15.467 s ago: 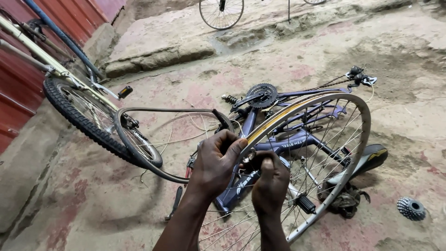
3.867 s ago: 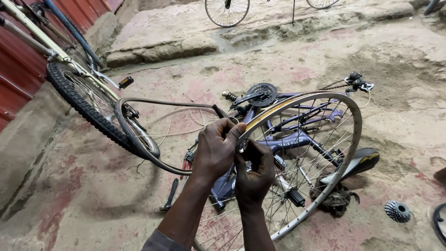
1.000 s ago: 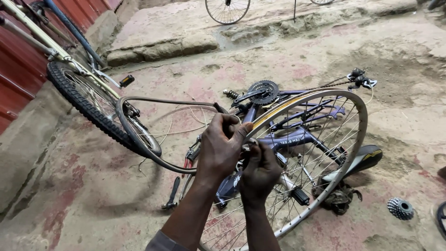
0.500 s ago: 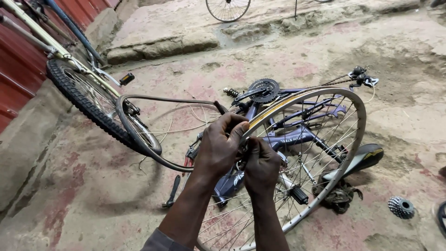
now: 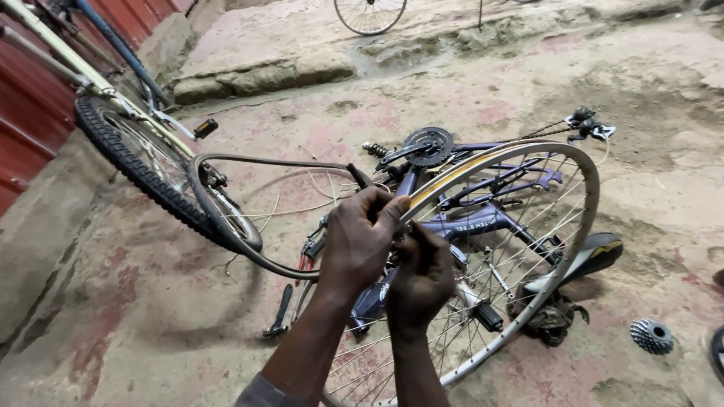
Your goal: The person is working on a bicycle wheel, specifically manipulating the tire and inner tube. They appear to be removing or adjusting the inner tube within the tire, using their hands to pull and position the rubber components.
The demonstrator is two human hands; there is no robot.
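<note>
While both of our hands stay bunched together at the near edge of the bare wheel rim (image 5: 528, 226), little has changed since the earliest frame. Our left hand (image 5: 360, 243) is clamped over the top of the rim, fingers curled down across its yellow rim strip (image 5: 452, 172). Our right hand (image 5: 421, 277) sits just below and touches the left, its fingers pinched in at the spokes; what they pinch is hidden from us. Compared with earlier, the right hand has crept closer under the left, and the rim sits a shade lower in view. Behind the rim the purple bicycle frame (image 5: 467, 222) lies on the dirt ground (image 5: 136, 301), where it lay before. A loose inner tube (image 5: 256, 162) loops off to the left, touching the standing bicycle's tyre (image 5: 124, 162). A cassette sprocket (image 5: 651, 335) rests well apart at right, unmoved.
</note>
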